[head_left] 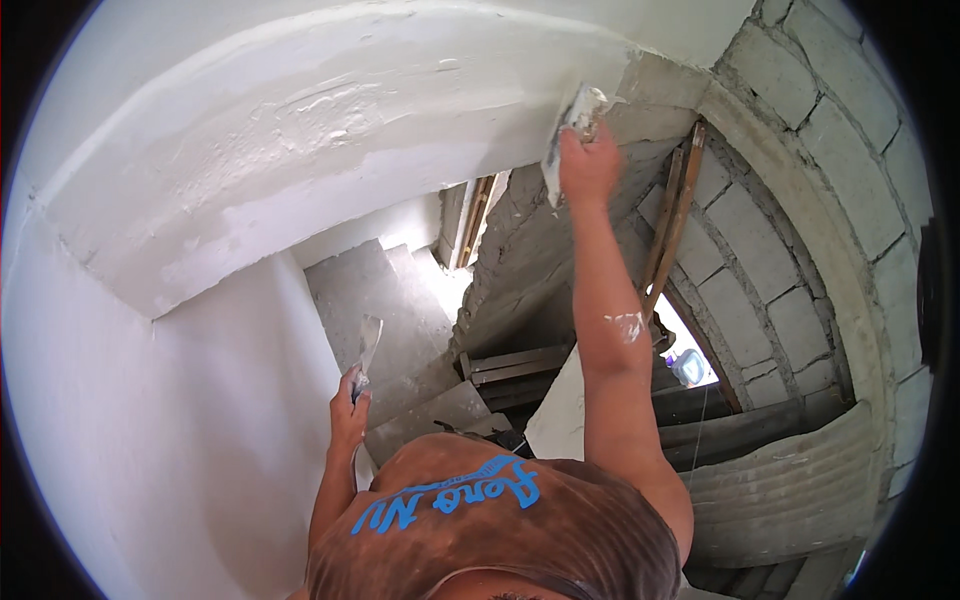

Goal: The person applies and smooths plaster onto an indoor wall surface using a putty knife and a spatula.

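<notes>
My right hand (592, 170) reaches up and is closed round a plastering trowel (553, 165), whose blade lies against or close to the beam (430, 125). White plaster is smeared on the trowel's upper end, and a white splash shows on my right forearm. Wet, ridged plaster (320, 112) covers part of the beam left of the trowel; toward its right end the surface is bare grey. Lower down, my left hand (348, 412) grips a putty knife (371, 338) by its handle, blade upward. That knife is apart from the beam.
A smooth white wall (220, 400) rises on the left. Grey concrete steps (375, 295) lie below the beam. At the right stand a curved block wall (845, 140) and wooden props (672, 215). A bluish-white container (688, 367) sits by a bright opening lower right.
</notes>
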